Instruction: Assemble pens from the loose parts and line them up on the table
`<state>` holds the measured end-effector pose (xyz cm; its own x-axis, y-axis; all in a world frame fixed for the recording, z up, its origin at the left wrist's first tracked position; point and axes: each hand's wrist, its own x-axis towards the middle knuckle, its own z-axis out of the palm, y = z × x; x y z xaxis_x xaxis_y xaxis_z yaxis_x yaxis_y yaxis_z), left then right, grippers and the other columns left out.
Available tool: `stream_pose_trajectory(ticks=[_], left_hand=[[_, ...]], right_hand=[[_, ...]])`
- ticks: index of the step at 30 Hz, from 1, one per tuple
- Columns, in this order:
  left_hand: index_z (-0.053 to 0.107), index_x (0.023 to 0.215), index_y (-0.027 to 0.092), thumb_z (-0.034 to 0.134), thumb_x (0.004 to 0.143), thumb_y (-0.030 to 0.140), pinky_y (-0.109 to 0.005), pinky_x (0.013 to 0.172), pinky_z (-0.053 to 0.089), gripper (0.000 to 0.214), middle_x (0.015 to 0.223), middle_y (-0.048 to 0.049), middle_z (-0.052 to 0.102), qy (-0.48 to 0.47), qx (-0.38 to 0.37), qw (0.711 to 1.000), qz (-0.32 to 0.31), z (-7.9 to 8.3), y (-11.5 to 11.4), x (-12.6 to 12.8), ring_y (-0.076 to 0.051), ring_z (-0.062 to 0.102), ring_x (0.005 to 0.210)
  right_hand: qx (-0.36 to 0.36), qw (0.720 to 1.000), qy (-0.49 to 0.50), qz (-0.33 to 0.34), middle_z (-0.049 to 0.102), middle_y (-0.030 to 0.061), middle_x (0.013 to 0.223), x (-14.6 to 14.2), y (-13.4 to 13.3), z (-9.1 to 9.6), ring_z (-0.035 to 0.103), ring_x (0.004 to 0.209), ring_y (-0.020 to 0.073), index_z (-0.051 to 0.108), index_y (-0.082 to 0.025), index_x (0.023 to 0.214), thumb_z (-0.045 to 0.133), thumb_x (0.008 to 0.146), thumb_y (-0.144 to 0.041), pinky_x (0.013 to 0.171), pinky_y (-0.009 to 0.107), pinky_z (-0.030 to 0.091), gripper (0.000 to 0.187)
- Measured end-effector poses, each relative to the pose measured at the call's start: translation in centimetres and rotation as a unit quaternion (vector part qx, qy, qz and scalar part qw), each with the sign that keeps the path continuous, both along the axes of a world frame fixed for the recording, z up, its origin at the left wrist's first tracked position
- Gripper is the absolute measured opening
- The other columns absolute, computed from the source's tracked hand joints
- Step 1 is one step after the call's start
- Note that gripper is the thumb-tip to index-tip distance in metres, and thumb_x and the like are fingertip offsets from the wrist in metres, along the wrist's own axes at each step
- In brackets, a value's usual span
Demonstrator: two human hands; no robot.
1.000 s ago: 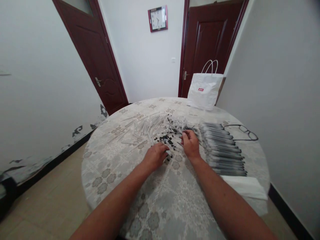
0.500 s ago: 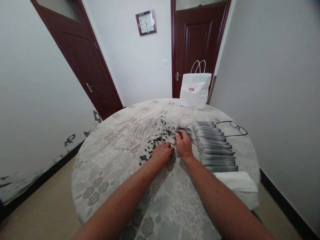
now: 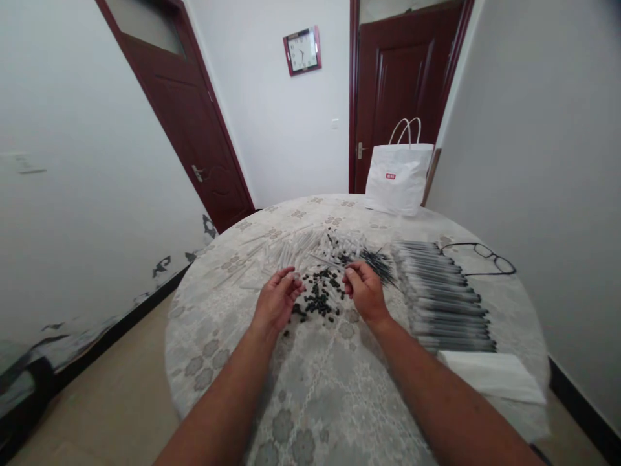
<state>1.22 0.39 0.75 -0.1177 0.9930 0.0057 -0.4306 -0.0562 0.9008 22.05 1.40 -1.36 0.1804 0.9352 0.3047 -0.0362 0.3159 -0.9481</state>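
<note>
My right hand [image 3: 367,291] is closed in a pinch on a slim pen barrel [image 3: 324,260], which points up and left from the fingertips. My left hand [image 3: 278,301] is raised over the left side of the pile, thumb and fingertips together; a small pale piece seems to be between them, too small to name. Small black plugs [image 3: 319,299] lie scattered between the hands. Clear pen tubes [image 3: 291,249] spread behind the left hand, with small whitish pieces [image 3: 352,243] beside them. Thin dark refills [image 3: 379,264] lie in a bunch just beyond the right hand.
A long row of grey pens [image 3: 446,298] lies right of my right arm. Beside it are black-framed glasses [image 3: 502,264] and a folded white sheet [image 3: 495,375]. A white paper bag [image 3: 400,181] stands at the back of the round table [image 3: 339,388], covered with patterned cloth.
My left hand has left the right hand's side and moved left, its palm turning up. The right hand keeps the pen barrel. The view has shifted a little left.
</note>
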Motion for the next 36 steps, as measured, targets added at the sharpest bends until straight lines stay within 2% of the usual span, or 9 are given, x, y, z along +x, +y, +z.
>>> stream_pose_trajectory(ticks=[2,6,12,19,23,30,33,36], left_hand=[[0.061,0.103,0.017,0.077,0.077,0.022,-0.030,0.083,0.057,0.031,0.089,-0.0045,0.070,-0.061,-0.003,0.998,0.020,-0.3,0.0,-1.7,-0.013,0.070,0.082],[0.059,0.101,0.017,0.077,0.078,0.023,-0.034,0.087,0.058,0.030,0.095,-0.0061,0.073,-0.099,0.008,0.994,0.040,-1.0,0.2,-3.3,-0.016,0.072,0.089],[0.061,0.102,0.016,0.078,0.076,0.024,-0.037,0.082,0.059,0.032,0.092,-0.0065,0.073,-0.083,0.013,0.995,0.043,-1.1,0.2,-3.0,-0.016,0.072,0.080],[0.064,0.102,0.016,0.079,0.075,0.027,-0.037,0.081,0.059,0.033,0.093,-0.0071,0.072,-0.065,0.021,0.997,0.039,-1.4,0.2,-2.6,-0.018,0.072,0.082],[0.065,0.101,0.015,0.078,0.074,0.026,-0.036,0.079,0.060,0.031,0.098,-0.0079,0.072,-0.054,0.020,0.997,0.046,-1.6,0.3,-2.5,-0.017,0.070,0.080],[0.064,0.104,0.015,0.076,0.076,0.023,-0.035,0.080,0.059,0.031,0.100,-0.0104,0.072,-0.078,0.009,0.995,0.055,-1.6,0.3,-2.5,-0.019,0.071,0.087],[0.062,0.105,0.015,0.074,0.077,0.022,-0.037,0.082,0.058,0.031,0.102,-0.0115,0.072,-0.088,0.005,0.994,0.060,-1.6,0.3,-2.5,-0.020,0.072,0.088],[0.061,0.104,0.015,0.074,0.078,0.021,-0.037,0.083,0.058,0.030,0.103,-0.0114,0.072,-0.100,0.004,0.992,0.074,-1.8,0.3,-2.4,-0.020,0.072,0.090]], right_hand=[[0.010,0.999,-0.029,0.027,0.063,-0.0009,0.069,-0.8,-0.7,-0.1,0.055,0.051,0.0124,0.060,-0.020,0.095,0.054,0.089,-0.043,0.047,0.023,0.043,0.025],[0.022,0.993,-0.105,0.044,0.064,-0.0007,0.070,-1.8,-1.8,-0.6,0.057,0.055,0.0137,0.062,-0.021,0.097,0.054,0.091,-0.041,0.051,0.024,0.044,0.022],[0.018,0.987,-0.154,0.041,0.067,0.0000,0.074,-2.1,-2.0,-1.0,0.059,0.057,0.0147,0.062,-0.022,0.100,0.053,0.093,-0.041,0.054,0.026,0.045,0.022],[0.035,0.978,-0.203,0.024,0.068,0.0005,0.078,-1.9,-2.0,-1.1,0.060,0.060,0.0143,0.062,-0.021,0.103,0.052,0.095,-0.040,0.056,0.025,0.046,0.023],[0.104,0.950,-0.294,0.002,0.070,0.0022,0.083,-1.8,-2.2,-0.9,0.064,0.071,0.0160,0.065,-0.021,0.102,0.054,0.095,-0.036,0.068,0.026,0.049,0.020],[0.279,0.854,-0.438,0.023,0.073,0.0096,0.106,-2.3,-2.4,-0.9,0.068,0.096,0.0205,0.065,-0.019,0.113,0.050,0.097,-0.024,0.089,0.033,0.052,0.023],[0.286,0.848,-0.447,0.020,0.073,0.0107,0.106,-2.7,-2.7,-0.9,0.069,0.096,0.0203,0.065,-0.017,0.115,0.049,0.098,-0.022,0.090,0.033,0.053,0.024],[0.249,0.866,-0.432,0.025,0.074,0.0098,0.104,-3.3,-3.2,-0.7,0.070,0.093,0.0199,0.066,-0.017,0.112,0.050,0.098,-0.024,0.087,0.031,0.053,0.022]])
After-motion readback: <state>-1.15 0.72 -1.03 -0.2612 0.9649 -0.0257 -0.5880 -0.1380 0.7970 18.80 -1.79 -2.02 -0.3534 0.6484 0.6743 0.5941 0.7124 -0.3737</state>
